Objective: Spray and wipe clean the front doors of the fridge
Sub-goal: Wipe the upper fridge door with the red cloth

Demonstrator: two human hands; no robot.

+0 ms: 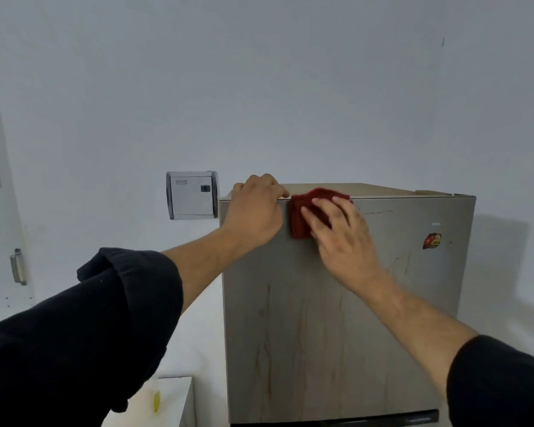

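Right hand flat on red cloth

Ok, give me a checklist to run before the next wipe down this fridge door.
1. Red folded cloth flat against the grey metal fridge door: ok.
2. Right hand pressing the cloth with straight fingers: ok.
3. Left hand gripping the door's top edge: ok.
4. Door below free of drip streaks: not ok.
5. Red sticker apart from the cloth: ok.
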